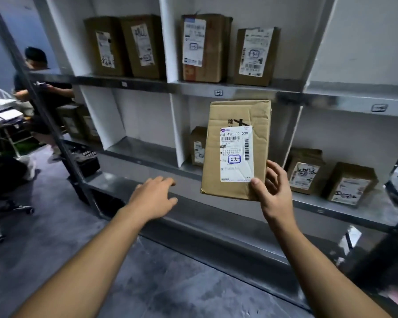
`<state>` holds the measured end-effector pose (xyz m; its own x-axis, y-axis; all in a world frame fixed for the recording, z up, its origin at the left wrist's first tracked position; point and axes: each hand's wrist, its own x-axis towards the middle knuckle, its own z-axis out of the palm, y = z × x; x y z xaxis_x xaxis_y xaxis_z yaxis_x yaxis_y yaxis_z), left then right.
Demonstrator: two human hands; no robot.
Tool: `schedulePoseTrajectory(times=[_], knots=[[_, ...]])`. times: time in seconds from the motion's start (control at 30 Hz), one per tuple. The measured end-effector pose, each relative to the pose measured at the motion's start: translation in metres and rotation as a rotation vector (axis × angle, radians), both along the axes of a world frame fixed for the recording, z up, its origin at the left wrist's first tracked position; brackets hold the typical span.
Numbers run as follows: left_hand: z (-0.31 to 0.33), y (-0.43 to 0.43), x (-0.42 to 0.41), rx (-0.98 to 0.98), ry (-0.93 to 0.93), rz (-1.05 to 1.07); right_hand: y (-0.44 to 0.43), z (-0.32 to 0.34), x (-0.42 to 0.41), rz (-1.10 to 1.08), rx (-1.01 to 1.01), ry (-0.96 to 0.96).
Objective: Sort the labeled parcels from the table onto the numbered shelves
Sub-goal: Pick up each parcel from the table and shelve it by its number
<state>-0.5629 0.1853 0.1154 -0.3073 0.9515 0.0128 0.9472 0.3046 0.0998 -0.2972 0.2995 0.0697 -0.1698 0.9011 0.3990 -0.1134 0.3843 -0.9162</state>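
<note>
Clearly, the right hand (274, 189) is grasping the brown cardboard parcel (238, 115) at its lower right corner: the thumb presses on the front, at the bottom edge of the white label (236, 154), and the fingers (272, 173) curl around the right edge to the back. The parcel is held upright in the air in front of the shelving (239, 91), before the middle compartment of the lower row, and its top edge overlaps the shelf rail above. On the label the printed number reads about "616 438-00 030", with barcodes under it and on the right side. A blue frame holds the handwritten "22". The smaller print is too fine to read. The left hand (154, 198) holds nothing; it hangs palm down with relaxed, slightly spread fingers, to the left of the parcel and apart from it. Other labeled boxes (202, 47) stand on the shelves.
</note>
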Motion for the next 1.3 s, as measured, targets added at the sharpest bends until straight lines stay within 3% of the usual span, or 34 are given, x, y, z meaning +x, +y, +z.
schedulePoseTrajectory(times=[0.47, 0.93, 1.3], knots=[[-0.036, -0.046, -0.136, -0.026, -0.067, 0.246, 0.015, -0.038, -0.169, 0.242, -0.08, -0.104], [-0.041, -0.019, -0.356, -0.089, -0.012, 0.111, 0.019, -0.046, -0.374, 0.094, -0.114, -0.102], [-0.064, 0.047, -0.463, -0.137, 0.017, 0.047, 0.069, -0.055, -0.487, 0.016, -0.111, -0.141]])
